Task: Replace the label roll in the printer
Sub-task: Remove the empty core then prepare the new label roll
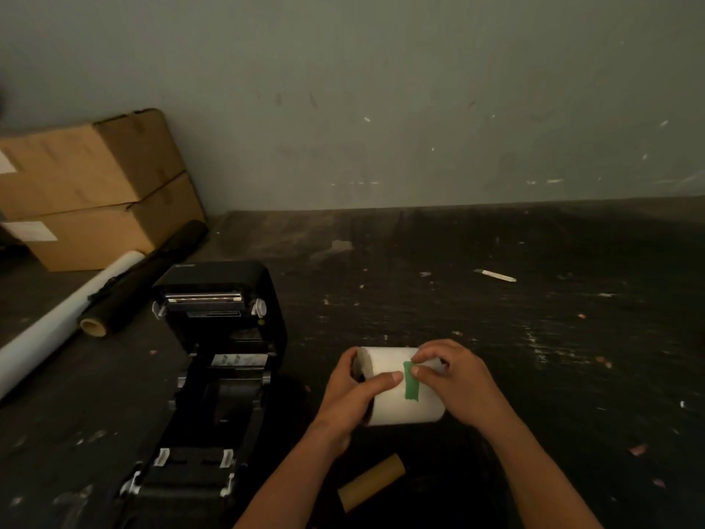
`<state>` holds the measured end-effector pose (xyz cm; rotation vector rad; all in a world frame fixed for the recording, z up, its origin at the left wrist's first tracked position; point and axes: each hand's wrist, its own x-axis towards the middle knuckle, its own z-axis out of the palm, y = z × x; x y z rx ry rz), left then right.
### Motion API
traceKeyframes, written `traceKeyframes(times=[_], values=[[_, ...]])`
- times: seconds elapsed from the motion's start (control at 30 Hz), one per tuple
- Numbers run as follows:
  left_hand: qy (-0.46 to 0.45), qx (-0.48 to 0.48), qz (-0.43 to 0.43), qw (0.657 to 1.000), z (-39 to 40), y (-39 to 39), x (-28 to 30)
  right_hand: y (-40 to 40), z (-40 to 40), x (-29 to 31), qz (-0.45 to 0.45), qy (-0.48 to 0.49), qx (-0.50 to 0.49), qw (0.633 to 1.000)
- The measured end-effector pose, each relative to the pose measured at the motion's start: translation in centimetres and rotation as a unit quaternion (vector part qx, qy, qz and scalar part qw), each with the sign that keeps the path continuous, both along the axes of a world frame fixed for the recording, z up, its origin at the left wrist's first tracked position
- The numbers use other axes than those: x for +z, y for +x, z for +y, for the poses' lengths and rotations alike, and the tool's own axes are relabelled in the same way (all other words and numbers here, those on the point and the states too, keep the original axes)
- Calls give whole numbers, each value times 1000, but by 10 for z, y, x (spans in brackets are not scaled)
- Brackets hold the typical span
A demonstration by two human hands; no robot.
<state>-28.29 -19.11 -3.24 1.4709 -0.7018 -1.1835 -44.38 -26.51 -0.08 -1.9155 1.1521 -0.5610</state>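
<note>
Far left, 10 o'clock: two cardboard boxes stacked against the wall, both shut, contents not visible. In front of them a white roll and a black roll lie side by side on the dark table, touching or nearly so.

At 8 o'clock from my hands: the printer, black, lid swung fully open and laid back toward the wall. Roll bay is exposed; too dark to say what sits in it. White guide tabs visible at the near end.

Centre, just right of the printer: new label roll, white, held off the table with its axis running left-right. A strip of green tape sits across the outer wrap.

My left hand is curled around the roll's left end, thumb lying over the top face pointing at the tape, other fingers wrapped behind at the core side. Firm grip.

My right hand covers the right end, thumb and index fingertip pinched together on the top edge of the green tape. Remaining fingers curled loosely against the roll.

At 6 o'clock, below the roll: bare brown cardboard core lying on the table between my forearms.

At 2 o'clock, well apart: small white pen-like object on the table, detail too small to tell.
</note>
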Motion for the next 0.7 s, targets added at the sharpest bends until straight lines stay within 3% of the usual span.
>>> traceKeyframes(times=[0.13,0.7], values=[[-1,1,-5,1000,0,0,-2,-3,-3,-1,-20,42,-6,999],[23,-13,-16,1000,1,-1,-5,0,-1,-3,-7,56,12,998]])
